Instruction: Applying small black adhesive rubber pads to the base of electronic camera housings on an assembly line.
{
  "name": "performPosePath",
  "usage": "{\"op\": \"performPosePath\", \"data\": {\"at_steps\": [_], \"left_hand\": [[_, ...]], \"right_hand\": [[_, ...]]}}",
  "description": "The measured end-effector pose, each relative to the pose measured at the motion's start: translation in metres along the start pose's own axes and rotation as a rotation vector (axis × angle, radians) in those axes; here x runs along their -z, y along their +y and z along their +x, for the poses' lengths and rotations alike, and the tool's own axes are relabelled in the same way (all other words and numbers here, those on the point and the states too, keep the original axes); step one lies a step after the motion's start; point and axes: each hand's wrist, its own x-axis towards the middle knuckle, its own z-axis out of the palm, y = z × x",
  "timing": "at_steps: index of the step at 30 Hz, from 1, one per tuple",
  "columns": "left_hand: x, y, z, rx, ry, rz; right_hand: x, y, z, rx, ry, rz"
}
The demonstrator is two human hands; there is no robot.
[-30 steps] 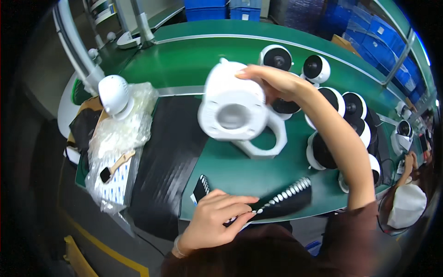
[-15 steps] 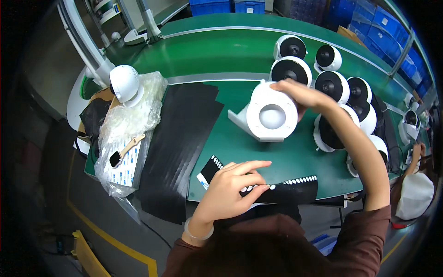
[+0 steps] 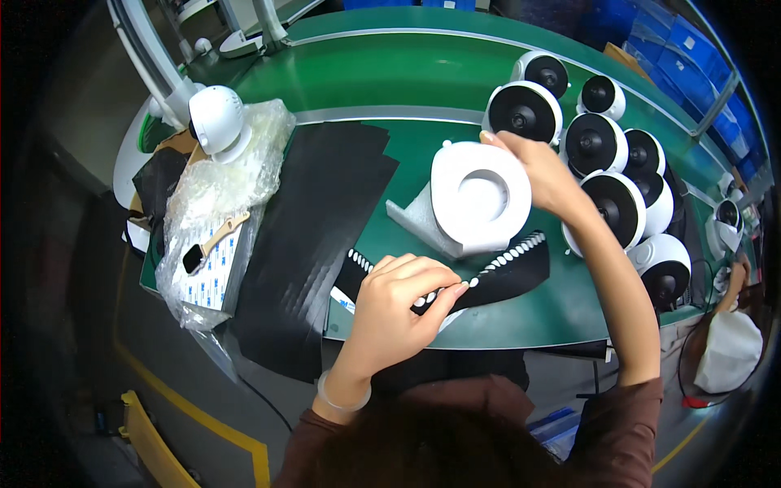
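My right hand grips a white security camera by its upper right rim. The camera is tilted so its round base, with a circular recess, faces up. A pale foam sheet sticks out at its lower left. My left hand is closed, thumb and forefinger pinched at the edge of a black strip lined with white round pads. The strip bends up on the right, just below the camera. Whether a single pad is between the fingertips is too small to tell.
Several white cameras with black fronts crowd the green table's right side. A black sheet stack lies left, beside a plastic-wrapped box bearing a watch. Another white camera stands behind it. A co-worker's arm shows far right.
My right hand has turned the camera and brought it slightly lower. My left thumb and forefinger have closed together, and the strip's right part has lifted and bent toward the camera.
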Motion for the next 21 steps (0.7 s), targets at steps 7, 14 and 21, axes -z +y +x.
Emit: {"op": "performPosePath", "data": {"at_steps": [7,14,21], "left_hand": [[0.018,-0.004,-0.009,-0.029,-0.037,-0.192],[0.008,0.020,-0.005,-0.163,-0.056,0.292],[0.001,0.021,0.001,-0.042,-0.126,0.011]], "right_hand": [[0.013,-0.031,-0.099,0.490,0.130,0.379],[-0.009,-0.034,-0.136,0.300,-0.004,0.343],[-0.018,-0.027,-0.132,0.377,0.065,0.324]]}}
